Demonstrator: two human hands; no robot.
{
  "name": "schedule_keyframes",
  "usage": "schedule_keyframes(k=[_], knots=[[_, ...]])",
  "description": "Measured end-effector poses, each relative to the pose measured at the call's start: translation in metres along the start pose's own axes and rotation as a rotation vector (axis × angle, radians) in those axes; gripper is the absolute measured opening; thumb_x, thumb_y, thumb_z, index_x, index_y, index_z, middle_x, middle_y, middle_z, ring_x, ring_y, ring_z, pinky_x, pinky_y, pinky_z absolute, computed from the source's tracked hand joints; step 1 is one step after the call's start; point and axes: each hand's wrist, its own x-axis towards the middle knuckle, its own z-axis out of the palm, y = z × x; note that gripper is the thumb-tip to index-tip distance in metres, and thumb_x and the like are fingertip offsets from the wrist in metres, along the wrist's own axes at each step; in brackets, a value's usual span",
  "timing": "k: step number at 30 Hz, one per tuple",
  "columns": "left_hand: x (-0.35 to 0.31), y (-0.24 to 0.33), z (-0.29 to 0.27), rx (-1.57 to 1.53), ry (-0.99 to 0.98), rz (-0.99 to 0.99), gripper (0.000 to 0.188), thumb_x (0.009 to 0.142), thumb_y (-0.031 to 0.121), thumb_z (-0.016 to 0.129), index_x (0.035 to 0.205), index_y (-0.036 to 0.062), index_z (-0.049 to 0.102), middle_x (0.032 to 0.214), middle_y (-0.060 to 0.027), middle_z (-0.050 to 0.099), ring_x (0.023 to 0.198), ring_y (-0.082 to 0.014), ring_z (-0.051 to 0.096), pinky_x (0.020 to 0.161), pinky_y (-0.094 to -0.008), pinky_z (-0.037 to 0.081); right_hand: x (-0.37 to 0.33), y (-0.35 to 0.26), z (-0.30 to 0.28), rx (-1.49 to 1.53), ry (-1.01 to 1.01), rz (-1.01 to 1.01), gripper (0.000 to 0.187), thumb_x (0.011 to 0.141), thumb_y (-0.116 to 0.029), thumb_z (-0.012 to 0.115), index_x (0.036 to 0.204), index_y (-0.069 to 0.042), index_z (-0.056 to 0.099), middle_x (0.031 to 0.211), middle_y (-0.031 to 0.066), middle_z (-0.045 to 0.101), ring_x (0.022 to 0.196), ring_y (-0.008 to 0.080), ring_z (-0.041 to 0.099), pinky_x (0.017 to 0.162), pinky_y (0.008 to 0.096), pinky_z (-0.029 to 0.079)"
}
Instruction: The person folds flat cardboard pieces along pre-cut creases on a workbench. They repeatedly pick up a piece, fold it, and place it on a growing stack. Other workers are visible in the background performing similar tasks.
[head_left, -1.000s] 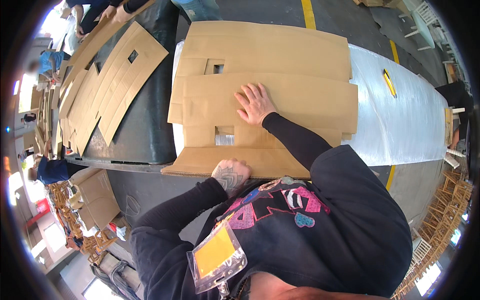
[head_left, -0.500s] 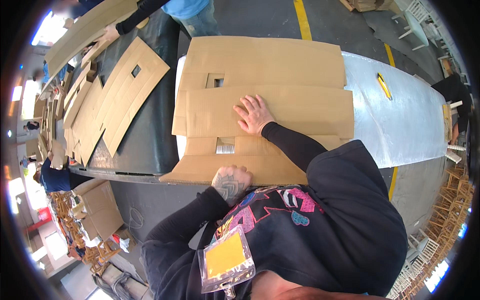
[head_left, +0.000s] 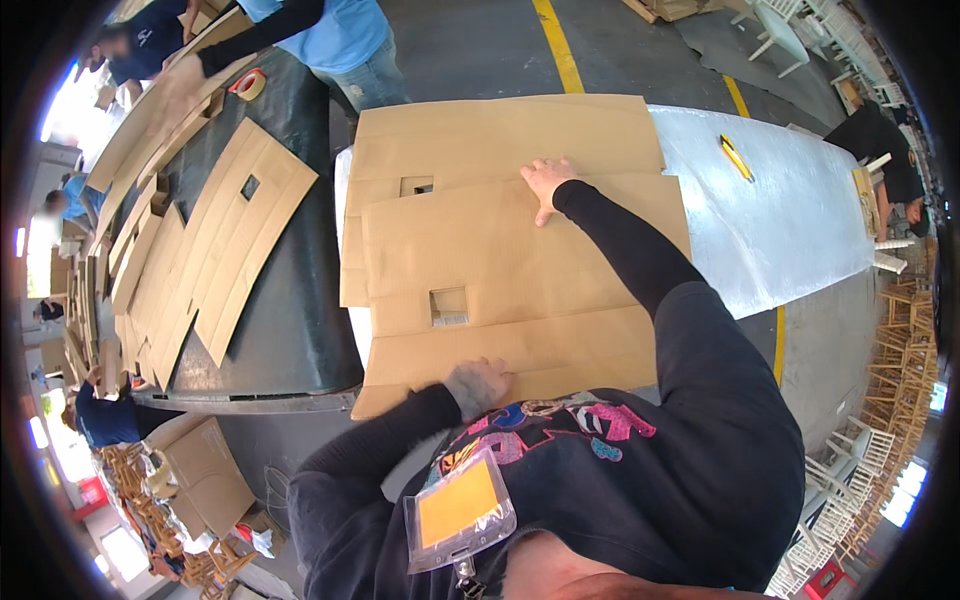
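Brown cardboard sheets (head_left: pixel 500 250) with creases and rectangular cut-outs lie overlapped in front of me. My right hand (head_left: pixel 550 185) rests on them near the far edge of the nearer sheet, fingers apart and thumb toward me. At the near flap (head_left: pixel 420 385), close to my chest, is my tattooed left hand (head_left: pixel 480 385). It touches the cardboard but is blurred, so its finger pose is unclear. Under the cardboard is a surface wrapped in clear film (head_left: pixel 760 230). A yellow utility knife (head_left: pixel 736 158) lies on that film to the right.
On the left, a dark table (head_left: pixel 290 300) carries more cut cardboard (head_left: pixel 250 220) and a tape roll (head_left: pixel 250 85). A co-worker in a light blue top (head_left: pixel 340 40) stands at its far end. Another person (head_left: pixel 885 150) is at the far right. Wooden chairs (head_left: pixel 905 350) are stacked beyond.
My right hand has slid from the middle of the nearer sheet to its far edge. My left hand stays by the near flap, which spreads wider toward me. The view has shifted slightly.
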Motion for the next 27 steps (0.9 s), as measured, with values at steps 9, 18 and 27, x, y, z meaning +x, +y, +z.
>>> schedule_keyframes(k=[9,18,27], knots=[[0.104,-0.211,-0.124,0.043,0.518,-0.405,0.089,0.07,0.049,0.08,0.138,0.002,0.047,0.138,-0.0183,0.051,0.131,-0.0367,0.045,0.106,-0.0482,0.041,0.015,0.018,-0.003,0.054,-0.122,-0.051,0.095,0.051,-0.047,0.094,0.126,-0.004,0.055,0.124,0.0118,0.055,0.123,0.0318,0.049,0.104,0.0442,0.042],[0.131,-0.241,-0.147,-0.048,0.08,-0.444,0.084,0.057,0.046,0.09,0.12,0.0009,0.06,0.113,-0.0175,0.067,0.111,-0.0357,0.063,0.095,-0.0459,0.049,0.005,0.034,-0.009,0.317,-0.125,-0.125,0.09,0.053,-0.042,0.094,0.123,-0.002,0.056,0.121,0.0193,0.064,0.113,0.0327,0.061,0.102,0.0445,0.044],[0.12,-0.183,-0.046,0.432,0.995,-0.505,0.047,0.063,0.027,0.082,0.098,0.0082,0.058,0.093,-0.0068,0.063,0.09,-0.0288,0.061,0.081,-0.0441,0.046,-0.06,0.003,0.067,0.117,0.831,-0.055,0.045,0.062,-0.028,0.085,0.093,-0.012,0.058,0.089,0.0038,0.061,0.089,0.0254,0.058,0.082,0.0386,0.042]])
